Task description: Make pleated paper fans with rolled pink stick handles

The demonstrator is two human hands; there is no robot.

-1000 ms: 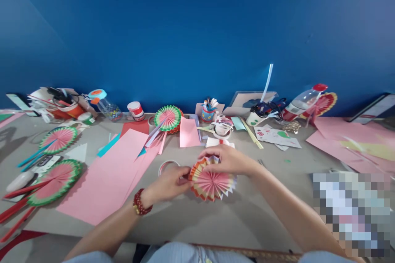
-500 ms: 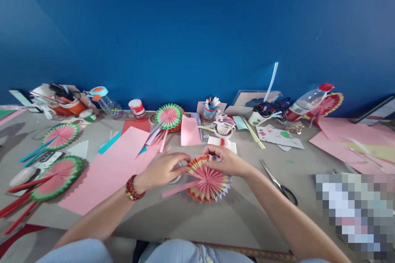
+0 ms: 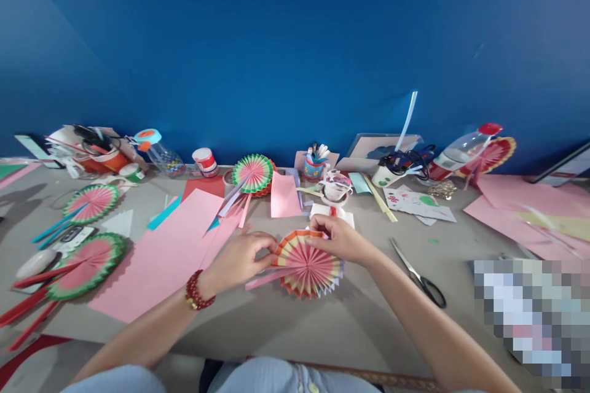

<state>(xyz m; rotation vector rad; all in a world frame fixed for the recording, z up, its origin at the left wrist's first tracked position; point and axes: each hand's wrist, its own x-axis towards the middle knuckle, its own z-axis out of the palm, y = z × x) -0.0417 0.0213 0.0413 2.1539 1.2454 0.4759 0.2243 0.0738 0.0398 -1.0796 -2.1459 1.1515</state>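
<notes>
A round pleated paper fan point(image 3: 308, 267), pink in the centre with cream, orange and lilac zigzag edges, is spread between my hands above the table. My left hand point(image 3: 246, 256), with a red bead bracelet at the wrist, pinches the fan's left edge. At the fan's top edge, my right hand point(image 3: 338, 237) grips the folds between thumb and fingers. Pink paper strips point(image 3: 267, 277) stick out from the fan toward the left. Scissors point(image 3: 418, 273) with black handles lie open to the right of my right forearm.
Green-edged pink fans point(image 3: 87, 264) lie at the left, and another fan point(image 3: 252, 174) is at the back. Large pink sheets point(image 3: 161, 258) cover the table left of me. A tub point(image 3: 204, 161), cups of tools point(image 3: 387, 172) and a bottle point(image 3: 465, 150) line the blue wall.
The fan's upper-left folds have spread wider and flatter, showing more orange rim. My left hand has shifted slightly left and down; my right hand keeps its grip at the top.
</notes>
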